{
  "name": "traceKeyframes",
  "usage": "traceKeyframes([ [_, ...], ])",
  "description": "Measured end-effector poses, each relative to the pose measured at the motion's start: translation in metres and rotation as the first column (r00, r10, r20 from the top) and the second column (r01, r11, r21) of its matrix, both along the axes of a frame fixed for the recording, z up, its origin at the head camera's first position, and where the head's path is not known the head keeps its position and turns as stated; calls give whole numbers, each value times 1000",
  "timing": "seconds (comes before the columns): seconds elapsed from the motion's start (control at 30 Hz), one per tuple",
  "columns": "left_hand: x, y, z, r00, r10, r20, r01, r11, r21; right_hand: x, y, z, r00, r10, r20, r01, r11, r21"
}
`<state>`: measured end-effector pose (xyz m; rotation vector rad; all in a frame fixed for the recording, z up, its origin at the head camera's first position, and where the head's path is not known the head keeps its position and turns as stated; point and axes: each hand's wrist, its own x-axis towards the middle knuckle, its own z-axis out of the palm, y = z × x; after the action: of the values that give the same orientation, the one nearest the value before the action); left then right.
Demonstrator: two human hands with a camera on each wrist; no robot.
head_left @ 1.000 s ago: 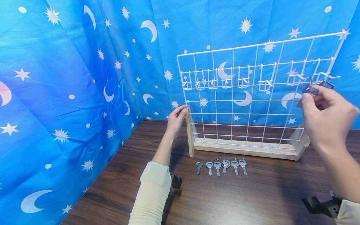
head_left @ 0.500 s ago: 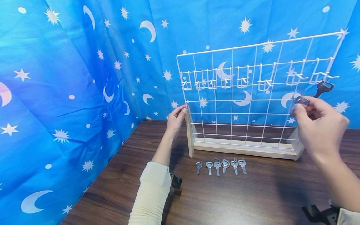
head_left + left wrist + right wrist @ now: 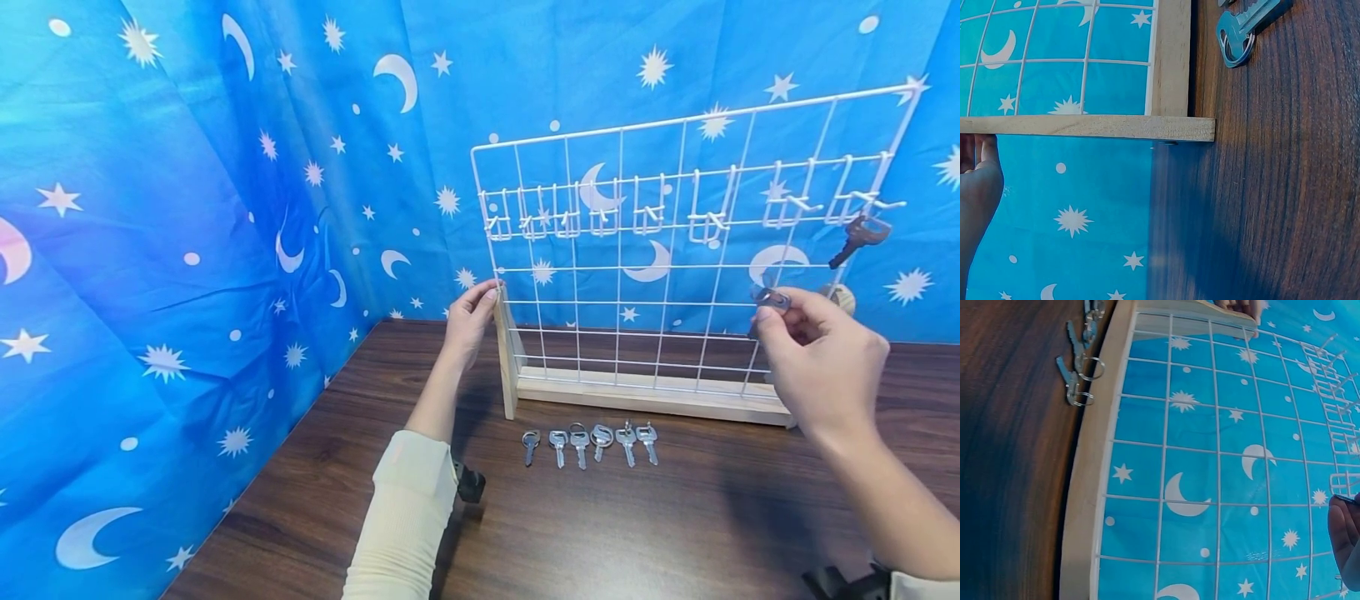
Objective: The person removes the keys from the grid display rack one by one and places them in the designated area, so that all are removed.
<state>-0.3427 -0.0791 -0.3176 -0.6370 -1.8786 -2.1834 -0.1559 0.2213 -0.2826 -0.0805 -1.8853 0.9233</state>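
Observation:
My right hand (image 3: pixel 828 362) pinches a metal key (image 3: pixel 772 298) between thumb and fingers, in front of the lower right part of the white wire grid (image 3: pixel 618 268). Above that hand, a dark-looking key (image 3: pixel 861 236) hangs tilted from the rightmost hook (image 3: pixel 862 200). With thumb and fingertips, my left hand (image 3: pixel 468 321) holds the upper end of the left wooden side piece (image 3: pixel 507 358). In the left wrist view that hand (image 3: pixel 980 187) is cut off by the frame edge. Only part of the right hand (image 3: pixel 1346 540) shows in the right wrist view.
Several silver keys (image 3: pixel 579 447), some with rings, lie in a row on the dark wood table (image 3: pixel 600 533) before the wooden base bar (image 3: pixel 652 398). A row of white hooks (image 3: pixel 648 212) lines the upper grid. Behind hangs a blue curtain (image 3: pixel 187 275) with stars and moons.
My right hand has moved left and down with its key, away from the rightmost hook. The key on that hook has come into full view and changed its tilt. My left hand has stayed put.

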Motion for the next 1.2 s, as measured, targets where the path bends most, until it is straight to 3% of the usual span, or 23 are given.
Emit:
traceKeyframes([
  [0.47, -1, 1, -1, 1000, 8, -15, -8, 1000, -4, -6, -8, -23, 991, 71, 111, -80, 993, 84],
  [1.0, -1, 0, -1, 1000, 14, -14, -15, 1000, -21, -11, -9, -50, 955, 112, 273, -155, 977, 143],
  [1.2, 0, 0, 0, 1000, 20, -18, -21, 999, -38, -14, -10, -58, 928, 163, 335, -212, 970, 117],
])
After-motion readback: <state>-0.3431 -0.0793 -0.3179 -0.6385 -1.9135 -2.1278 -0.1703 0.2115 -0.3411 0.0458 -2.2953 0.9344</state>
